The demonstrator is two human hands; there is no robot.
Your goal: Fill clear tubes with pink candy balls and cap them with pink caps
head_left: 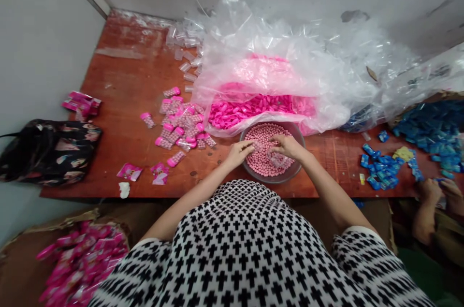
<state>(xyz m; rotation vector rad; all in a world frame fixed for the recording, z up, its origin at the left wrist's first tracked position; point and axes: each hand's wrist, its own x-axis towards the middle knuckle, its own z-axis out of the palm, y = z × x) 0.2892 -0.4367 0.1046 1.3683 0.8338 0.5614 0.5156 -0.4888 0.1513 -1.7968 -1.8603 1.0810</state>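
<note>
Pink pellets (261, 166) fill the bowl (290, 176); both forearms angle in over its near rim. Left hand (238, 152) curled at the pellets, grip unclear; right hand (288, 146) pinches a clear tube (272, 158).

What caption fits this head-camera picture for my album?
The left hand and right hand in a bowl of pink beads, near a bag of pink caps.

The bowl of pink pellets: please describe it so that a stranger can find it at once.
On the reddish wooden table, look before the big clear bag of pink caps. At the near edge stands a round bowl, under the left hand and right hand. It is the only dish, filled with small pale pink balls.
</note>
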